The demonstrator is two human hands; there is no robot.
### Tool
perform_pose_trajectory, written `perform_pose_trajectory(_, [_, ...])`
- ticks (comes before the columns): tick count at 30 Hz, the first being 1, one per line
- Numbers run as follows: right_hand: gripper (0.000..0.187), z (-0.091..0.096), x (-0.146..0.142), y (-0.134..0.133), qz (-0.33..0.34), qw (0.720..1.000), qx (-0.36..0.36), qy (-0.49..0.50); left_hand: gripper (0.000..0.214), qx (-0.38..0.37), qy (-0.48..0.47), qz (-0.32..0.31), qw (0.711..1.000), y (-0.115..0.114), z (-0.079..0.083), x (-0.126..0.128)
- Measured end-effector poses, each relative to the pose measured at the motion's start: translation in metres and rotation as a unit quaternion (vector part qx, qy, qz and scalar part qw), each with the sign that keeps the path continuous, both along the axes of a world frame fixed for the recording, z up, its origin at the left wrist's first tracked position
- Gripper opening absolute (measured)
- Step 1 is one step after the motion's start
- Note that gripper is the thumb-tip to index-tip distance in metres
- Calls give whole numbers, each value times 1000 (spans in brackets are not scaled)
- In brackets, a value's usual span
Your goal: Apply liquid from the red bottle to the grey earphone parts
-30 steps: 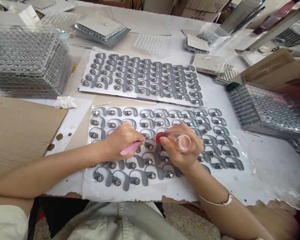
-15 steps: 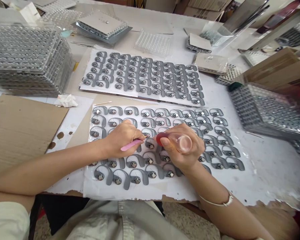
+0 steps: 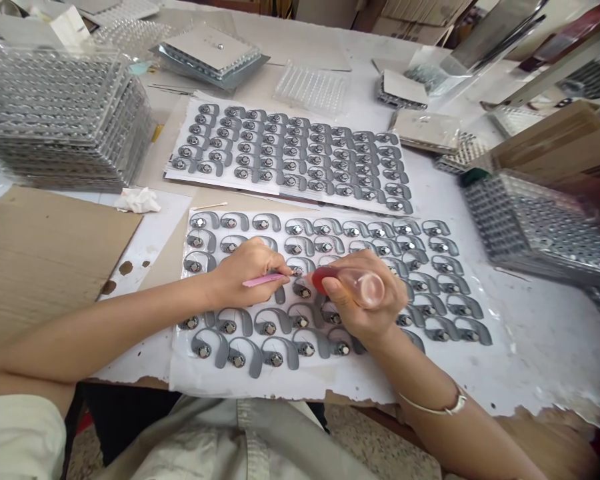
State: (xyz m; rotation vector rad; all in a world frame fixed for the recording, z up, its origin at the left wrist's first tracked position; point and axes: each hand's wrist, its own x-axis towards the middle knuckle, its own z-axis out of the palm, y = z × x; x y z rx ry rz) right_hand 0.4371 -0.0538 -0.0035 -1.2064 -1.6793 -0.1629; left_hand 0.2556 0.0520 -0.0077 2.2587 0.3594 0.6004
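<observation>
Beneath left hand point(image 3: 247, 273), right hand point(image 3: 363, 297), grey curved hooks point(image 3: 219, 347); silver disc centres point(image 3: 276, 360)

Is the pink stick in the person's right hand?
No, the pink stick is pinched in the left hand, while the right hand grips a clear bulb.

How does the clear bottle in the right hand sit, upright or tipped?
Tipped nearly level: the clear bottle lies in the right hand, its red tip pointing sideways.

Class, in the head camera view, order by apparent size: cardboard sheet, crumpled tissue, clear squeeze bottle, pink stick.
Cardboard sheet first; then clear squeeze bottle and crumpled tissue, unsure because the bottle is nearer the camera; pink stick smallest.
</observation>
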Motion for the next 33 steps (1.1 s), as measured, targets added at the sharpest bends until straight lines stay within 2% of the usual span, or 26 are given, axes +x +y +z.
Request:
perform_pose_trajectory(17, [13,-5,-3,0,11,1000,11,7,6,-18,-11,19,1000,1,-3,0])
perform_pose_trajectory(19, [11,-5,-2,-1,10,999,-1,33,6,-24,-9,21,999,1,-4,0])
perform_pose_trajectory(21, [7,-1,1,-2,1,994,-15,109,6,-42,-5,23,999,0,-2,0])
perform_pose_trajectory(23, [14,8,9,1,-18,971,-40,233,7,-84,9,32,996,0,5,1])
perform_pose_trajectory(25, [24,22,18,8,-23,930,-86,356,7,-132,27,42,990,2,15,3])
perform_pose_trajectory(27, [29,37,28,17,-5,889,-128,440,6,-139,31,45,989,7,25,5])
perform_pose_trajectory(28, [29,44,31,22,0,876,-129,466,6,-115,24,38,992,10,27,7])
perform_pose_trajectory(30, [26,51,34,28,-1,869,-122,480,9,-13,0,11,1000,17,28,9])
perform_pose_trajectory(33, [27,44,30,30,-18,888,-120,444,15,176,-30,-34,983,25,16,11])
